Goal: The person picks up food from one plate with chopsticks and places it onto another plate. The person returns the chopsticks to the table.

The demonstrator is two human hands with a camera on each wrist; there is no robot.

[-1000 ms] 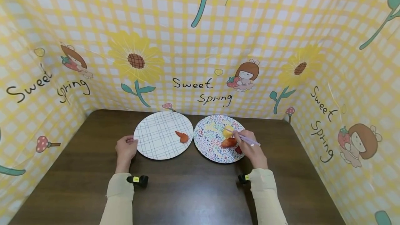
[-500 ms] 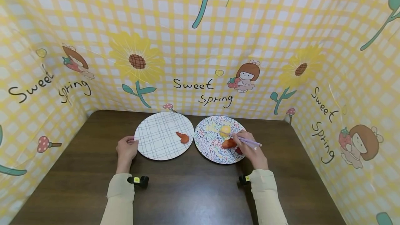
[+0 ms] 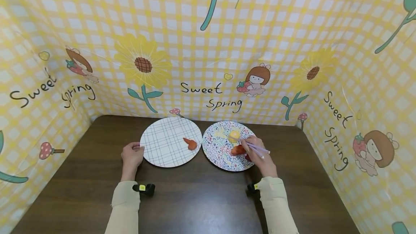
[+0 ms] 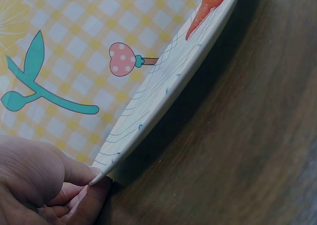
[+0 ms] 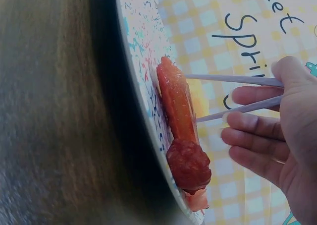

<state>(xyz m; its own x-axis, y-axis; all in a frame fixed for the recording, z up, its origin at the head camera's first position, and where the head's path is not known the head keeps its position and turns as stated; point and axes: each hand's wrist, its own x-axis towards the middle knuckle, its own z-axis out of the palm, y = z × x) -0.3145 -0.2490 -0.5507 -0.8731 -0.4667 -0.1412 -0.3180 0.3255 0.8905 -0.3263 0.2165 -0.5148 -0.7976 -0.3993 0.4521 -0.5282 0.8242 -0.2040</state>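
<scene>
Likely grabbing round yellow food [image 3: 234,134] — lifting may need squeezing.
Right fingers [image 5: 252,140] hold purple chopsticks [image 5: 233,79]; left fingers [image 4: 79,173] pinch a round blue-lined white plate's [image 3: 165,147] left edge.

A yellow-and-white checked cloth [image 3: 182,39] hangs behind and beside a dark wooden table [image 3: 182,187], showing 2 whole sunflowers [image 3: 143,65], 3 cartoon figures [image 3: 256,79] and "Sweet Spring" lettering [image 3: 202,88].

A brown table [image 3: 195,198] bears a grid-lined plate [image 3: 162,143] beside a speckled plate [image 3: 214,151].
</scene>
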